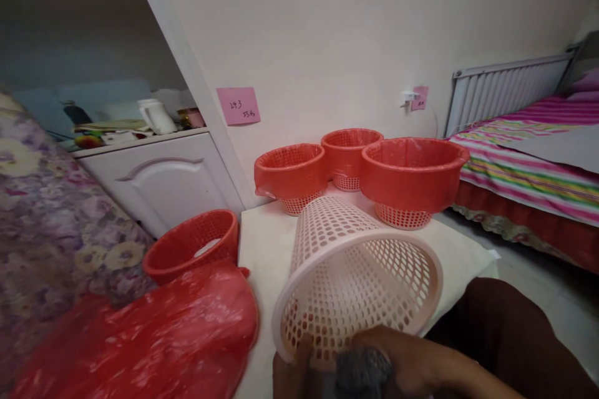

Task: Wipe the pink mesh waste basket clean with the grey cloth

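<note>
A pale pink perforated plastic wastebasket [334,234] lies tilted on its side on the table, its open mouth towards me. My left hand [292,371] grips the near lower rim, with the thumb inside the mouth. Close beside it, my right hand [416,355] is closed around a dark grey bunched wad [362,373] that looks like a cloth, held at the same rim. The fingers of both hands are partly hidden at the bottom edge of the view.
Behind stand wastebaskets topped with red plastic bags: left [292,165], middle [344,153], right [412,171]. Another red-lined wastebasket [194,246] and a heap of red plastic [178,336] lie left of the cream-covered table [259,249]. A bed [552,156] is at right.
</note>
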The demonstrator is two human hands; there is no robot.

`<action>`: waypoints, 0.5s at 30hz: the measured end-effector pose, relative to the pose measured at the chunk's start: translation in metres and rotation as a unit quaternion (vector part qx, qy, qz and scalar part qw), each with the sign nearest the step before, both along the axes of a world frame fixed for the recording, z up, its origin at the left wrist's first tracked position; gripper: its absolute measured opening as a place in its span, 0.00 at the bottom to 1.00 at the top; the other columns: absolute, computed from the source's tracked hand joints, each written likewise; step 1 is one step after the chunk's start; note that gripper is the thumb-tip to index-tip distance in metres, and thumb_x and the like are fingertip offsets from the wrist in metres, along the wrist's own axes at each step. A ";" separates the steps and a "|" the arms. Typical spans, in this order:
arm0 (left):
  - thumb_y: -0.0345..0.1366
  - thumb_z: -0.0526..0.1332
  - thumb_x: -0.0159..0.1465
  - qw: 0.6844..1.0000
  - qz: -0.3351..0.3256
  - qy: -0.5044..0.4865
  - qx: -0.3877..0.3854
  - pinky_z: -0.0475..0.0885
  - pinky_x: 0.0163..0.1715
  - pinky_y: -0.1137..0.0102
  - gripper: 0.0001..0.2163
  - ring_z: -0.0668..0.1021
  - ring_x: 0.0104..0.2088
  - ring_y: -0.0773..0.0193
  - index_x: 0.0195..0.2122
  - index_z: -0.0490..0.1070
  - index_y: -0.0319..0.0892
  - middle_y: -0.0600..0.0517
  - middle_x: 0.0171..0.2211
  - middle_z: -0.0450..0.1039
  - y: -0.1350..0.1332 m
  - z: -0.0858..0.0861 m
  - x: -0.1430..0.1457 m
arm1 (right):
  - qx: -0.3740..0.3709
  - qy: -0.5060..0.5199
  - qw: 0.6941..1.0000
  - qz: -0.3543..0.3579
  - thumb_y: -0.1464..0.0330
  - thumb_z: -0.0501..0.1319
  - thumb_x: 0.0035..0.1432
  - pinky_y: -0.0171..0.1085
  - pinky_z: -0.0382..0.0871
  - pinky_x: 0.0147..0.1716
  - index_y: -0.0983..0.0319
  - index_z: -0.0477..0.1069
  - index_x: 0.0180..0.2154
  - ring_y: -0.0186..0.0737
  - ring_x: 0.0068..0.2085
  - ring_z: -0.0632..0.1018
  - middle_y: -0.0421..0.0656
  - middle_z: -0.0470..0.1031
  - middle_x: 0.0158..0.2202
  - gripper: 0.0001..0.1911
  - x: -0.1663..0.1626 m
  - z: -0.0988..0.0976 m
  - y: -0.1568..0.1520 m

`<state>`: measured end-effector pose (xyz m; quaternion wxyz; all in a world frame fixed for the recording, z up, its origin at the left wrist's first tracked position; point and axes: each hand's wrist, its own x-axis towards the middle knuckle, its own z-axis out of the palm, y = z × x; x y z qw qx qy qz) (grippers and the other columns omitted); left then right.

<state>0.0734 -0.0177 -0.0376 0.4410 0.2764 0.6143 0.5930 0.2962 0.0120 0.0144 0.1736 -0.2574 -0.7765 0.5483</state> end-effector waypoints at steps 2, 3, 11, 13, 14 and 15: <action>0.46 0.69 0.50 1.000 0.015 0.018 0.005 0.75 0.47 0.53 0.25 0.80 0.46 0.44 0.46 0.74 0.36 0.40 0.42 0.81 -0.001 0.005 -0.004 | 0.040 0.021 0.997 -0.068 0.76 0.63 0.38 0.35 0.72 0.39 0.58 0.75 0.42 0.43 0.41 0.79 0.37 0.79 0.40 0.25 -0.007 0.001 0.023; 0.46 0.69 0.50 0.999 0.018 0.027 0.006 0.75 0.47 0.53 0.25 0.80 0.47 0.44 0.46 0.74 0.36 0.40 0.42 0.81 -0.001 0.006 -0.004 | 0.078 0.025 0.989 -0.125 0.78 0.61 0.38 0.35 0.72 0.41 0.59 0.74 0.42 0.42 0.41 0.79 0.38 0.79 0.40 0.25 -0.012 0.002 0.037; 0.45 0.70 0.46 0.999 -0.034 -0.014 0.020 0.74 0.50 0.58 0.34 0.77 0.52 0.45 0.54 0.69 0.37 0.38 0.48 0.78 0.008 -0.013 0.014 | 0.229 -0.046 0.892 -0.387 0.70 0.59 0.52 0.53 0.51 0.62 0.59 0.68 0.53 0.53 0.62 0.64 0.50 0.69 0.58 0.24 -0.065 -0.002 0.143; 0.46 0.70 0.47 0.998 -0.031 -0.045 0.030 0.72 0.53 0.59 0.38 0.77 0.53 0.46 0.58 0.64 0.36 0.38 0.50 0.77 0.008 -0.022 0.016 | 0.227 -0.062 0.892 -0.386 0.69 0.59 0.54 0.53 0.51 0.62 0.58 0.69 0.52 0.53 0.62 0.65 0.49 0.70 0.58 0.22 -0.075 -0.011 0.153; 0.47 0.70 0.46 0.998 -0.028 -0.053 0.036 0.71 0.55 0.59 0.40 0.76 0.54 0.47 0.59 0.63 0.36 0.38 0.51 0.76 0.008 -0.026 0.016 | 0.223 -0.070 0.895 -0.380 0.69 0.60 0.54 0.53 0.52 0.61 0.57 0.69 0.52 0.54 0.61 0.65 0.49 0.71 0.57 0.22 -0.080 -0.016 0.156; 0.48 0.70 0.46 0.997 -0.026 -0.056 0.038 0.70 0.56 0.59 0.41 0.75 0.54 0.47 0.60 0.62 0.36 0.38 0.52 0.75 0.008 -0.030 0.015 | 0.218 -0.078 0.899 -0.371 0.69 0.60 0.53 0.53 0.54 0.60 0.57 0.69 0.52 0.54 0.60 0.66 0.48 0.71 0.57 0.22 -0.083 -0.021 0.157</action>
